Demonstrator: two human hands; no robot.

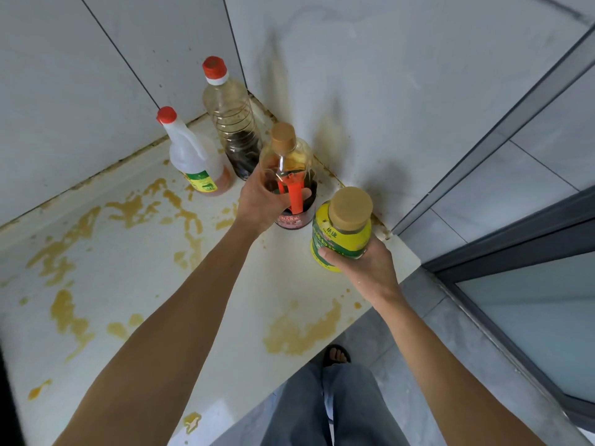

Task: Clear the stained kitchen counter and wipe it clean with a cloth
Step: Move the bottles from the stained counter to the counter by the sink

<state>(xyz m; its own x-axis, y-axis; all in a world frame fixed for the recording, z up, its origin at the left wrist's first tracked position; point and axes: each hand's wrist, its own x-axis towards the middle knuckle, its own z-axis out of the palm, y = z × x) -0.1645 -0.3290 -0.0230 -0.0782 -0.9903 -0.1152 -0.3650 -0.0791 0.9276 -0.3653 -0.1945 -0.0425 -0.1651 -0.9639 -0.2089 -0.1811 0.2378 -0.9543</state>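
Note:
The white counter (135, 275) is blotched with yellow-brown stains. My left hand (260, 201) grips a clear soy-sauce bottle (289, 162) with a tan cap and an orange handle, standing near the wall corner. My right hand (367, 268) holds a yellow-labelled jar (341, 230) with a tan lid at the counter's right end; I cannot tell if the jar rests on the surface. Behind stand a white bottle (193, 159) with a red cap and a tall clear bottle (231, 120) with a red cap and dark liquid at its bottom. No cloth is in view.
Grey tiled walls (370, 91) meet in a corner behind the bottles, with brown streaks on the right wall. The counter's front edge runs diagonally toward my legs and sandalled foot (336, 355). A dark-framed glass door (531, 284) stands at the right.

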